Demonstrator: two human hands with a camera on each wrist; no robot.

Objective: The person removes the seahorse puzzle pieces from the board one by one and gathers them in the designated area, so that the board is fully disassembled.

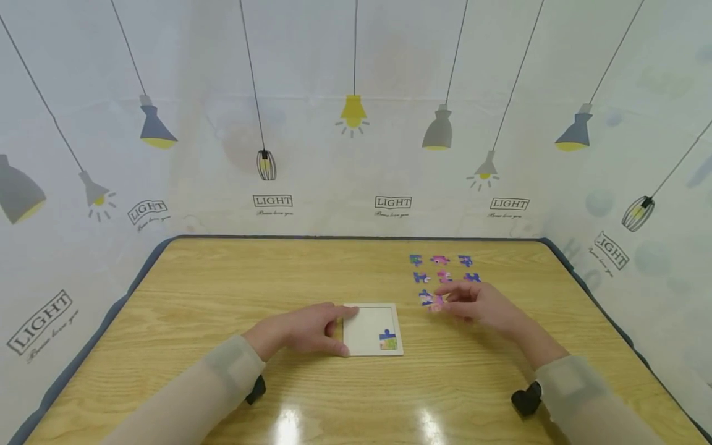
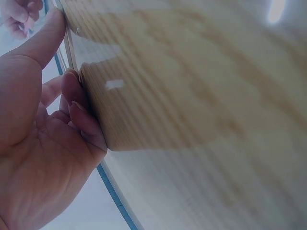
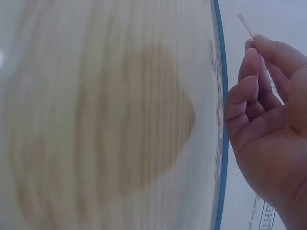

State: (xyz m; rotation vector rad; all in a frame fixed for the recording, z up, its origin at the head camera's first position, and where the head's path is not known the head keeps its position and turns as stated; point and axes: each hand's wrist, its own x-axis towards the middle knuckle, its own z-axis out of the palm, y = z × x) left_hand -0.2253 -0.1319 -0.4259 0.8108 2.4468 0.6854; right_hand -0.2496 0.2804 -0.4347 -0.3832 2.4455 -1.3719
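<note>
My left hand (image 1: 311, 326) steadies a white square puzzle tray (image 1: 364, 334) at its left side, thumb at the near corner and index finger at the far one. In the left wrist view, the other fingers (image 2: 81, 103) curl against the tabletop. One blue-and-yellow jigsaw piece (image 1: 387, 342) lies in the tray's near right corner. To the right, my right hand (image 1: 481, 306) pinches a pink jigsaw piece (image 1: 436, 304) between thumb and fingertips. The right wrist view shows that piece (image 3: 246, 26) edge-on, above the table.
Loose puzzle pieces lie in rows beyond my right hand, among them a pink one (image 1: 440, 260) and a blue one (image 1: 465, 261). A blue-and-pink piece (image 1: 426, 298) is right beside the held one. The wooden table (image 1: 250, 272) ends at a printed curtain (image 1: 311, 123).
</note>
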